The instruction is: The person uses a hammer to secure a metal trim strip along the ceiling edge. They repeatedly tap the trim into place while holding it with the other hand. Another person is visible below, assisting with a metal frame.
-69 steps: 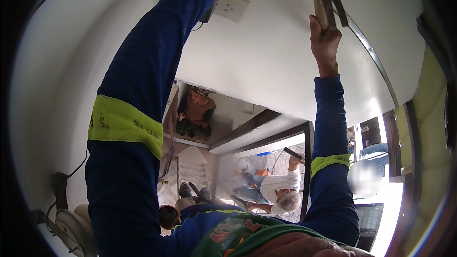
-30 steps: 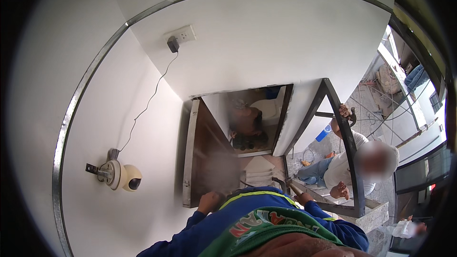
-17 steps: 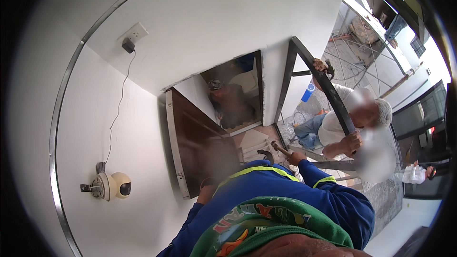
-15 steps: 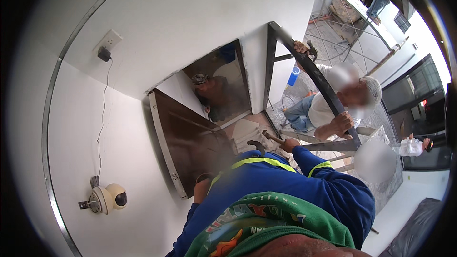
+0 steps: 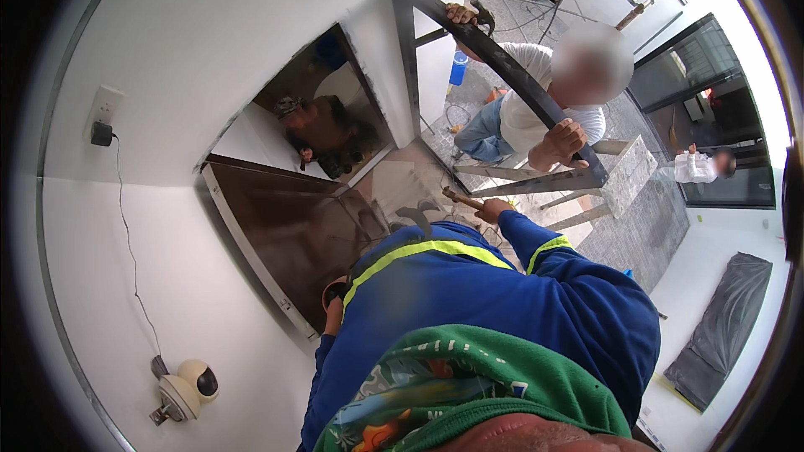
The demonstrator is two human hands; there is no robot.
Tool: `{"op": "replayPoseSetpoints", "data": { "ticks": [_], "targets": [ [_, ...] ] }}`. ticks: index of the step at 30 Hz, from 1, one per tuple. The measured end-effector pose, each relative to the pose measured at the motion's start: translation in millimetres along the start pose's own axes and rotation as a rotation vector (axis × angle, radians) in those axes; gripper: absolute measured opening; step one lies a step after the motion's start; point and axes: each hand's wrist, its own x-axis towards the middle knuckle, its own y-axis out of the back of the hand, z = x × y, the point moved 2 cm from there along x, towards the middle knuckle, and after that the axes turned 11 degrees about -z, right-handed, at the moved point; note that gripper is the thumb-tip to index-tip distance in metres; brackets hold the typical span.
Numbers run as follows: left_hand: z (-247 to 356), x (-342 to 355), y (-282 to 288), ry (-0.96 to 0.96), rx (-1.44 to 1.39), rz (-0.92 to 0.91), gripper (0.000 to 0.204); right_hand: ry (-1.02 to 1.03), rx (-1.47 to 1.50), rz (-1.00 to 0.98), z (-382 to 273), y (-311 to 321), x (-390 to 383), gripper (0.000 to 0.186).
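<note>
My right hand [image 5: 491,211], at the end of a blue sleeve, is closed round a brown wooden handle [image 5: 461,197]; the kind of tool is unclear. Close by, at my waist, is a dark curved metal piece [image 5: 416,216], like a claw hammer head. My left hand [image 5: 333,315] is low beside the brown door [image 5: 276,218], fingers curled at a dark rounded thing [image 5: 336,290] I cannot make out. Ahead on the right a dark metal frame [image 5: 511,75] slants upward, gripped by a co-worker's two hands [image 5: 559,144]; a dark claw-like tool [image 5: 483,17] is by the upper one.
A second person [image 5: 322,130] crouches beyond the doorway [image 5: 373,88]. Beside the frame stands a pale, stained bench [image 5: 630,174]. Another person [image 5: 703,166] is farther right. On the left wall are a plugged-in cord [image 5: 134,259] and a white camera [image 5: 186,389].
My view has swung, so the doorway, frame and co-worker sit farther left and higher. Both my hands keep their grips. The co-worker still holds the frame.
</note>
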Motion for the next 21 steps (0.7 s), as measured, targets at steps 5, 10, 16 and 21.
{"op": "replayPoseSetpoints", "data": {
  "ticks": [5, 10, 16, 21],
  "targets": [
    [14.4, -0.1, 4.6, 0.022, -0.019, -0.103, 0.018, 0.049, 0.036, -0.006, -18.1, 13.1, -17.6, 0.051],
    [11.4, -4.4, -2.0, 0.046, -0.024, -0.179, 0.019, 0.103, 0.028, 0.017, -31.8, 14.7, -17.1, 0.045],
    [10.5, -3.0, -1.7, 0.055, -0.017, -0.236, 0.020, 0.070, 0.020, 0.036, -24.1, -10.2, 7.1, 0.056],
    [6.4, -2.9, 1.1, 0.068, -0.015, -0.250, 0.021, 0.047, 0.018, 0.003, -13.9, -24.9, 10.4, 0.057]
  ]
}}
